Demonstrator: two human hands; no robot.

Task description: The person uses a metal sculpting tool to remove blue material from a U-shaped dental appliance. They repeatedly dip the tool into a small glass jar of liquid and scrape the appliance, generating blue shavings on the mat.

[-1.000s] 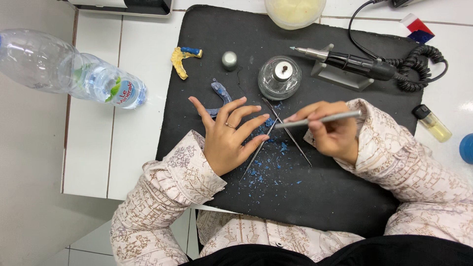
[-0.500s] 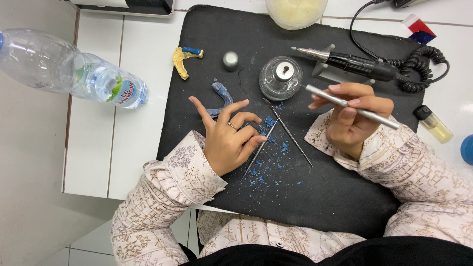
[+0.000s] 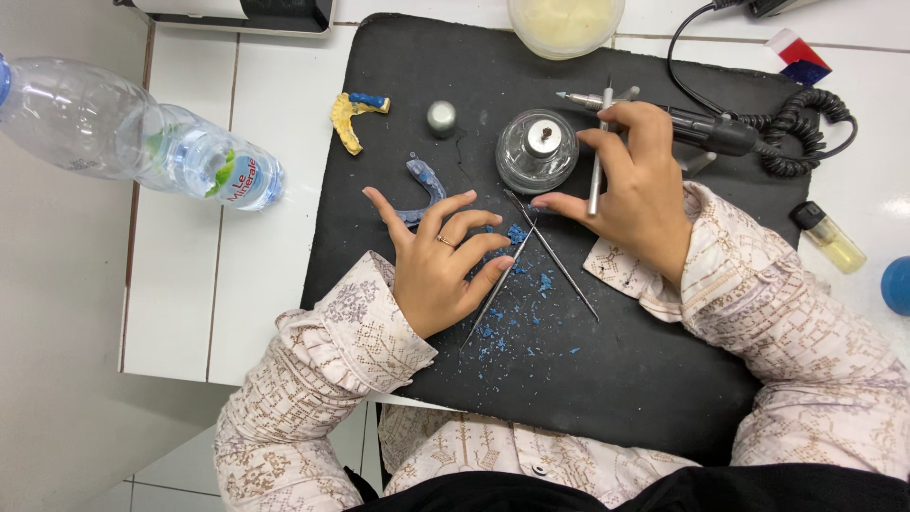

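The right hand [image 3: 640, 185] is grasping a thin metal instrument [image 3: 595, 152], held upright between the thumb and the fingers, near the far edge of the black mat [image 3: 664, 379]. It is just beside a small glass burner [image 3: 537, 150] and partly over the grey rotary handpiece [image 3: 711, 128], whose coiled cable [image 3: 806, 133] lies toward the far right corner of the mat.

The left hand [image 3: 441, 261] rests released on the mat, its fingers spread, holding nothing. Its fingertips lie on a blue arch-shaped wax piece [image 3: 424, 185] in the middle of the mat. Two thin metal tools [image 3: 545, 251] lie crossed between the hands, with blue crumbs [image 3: 517, 327] scattered around them.

A yellow dental cast [image 3: 349, 118] and a small grey cap [image 3: 441, 117] lie near the far left corner of the mat. A plastic water bottle [image 3: 133, 142] lies on the white desk [image 3: 227, 284] at the left side.
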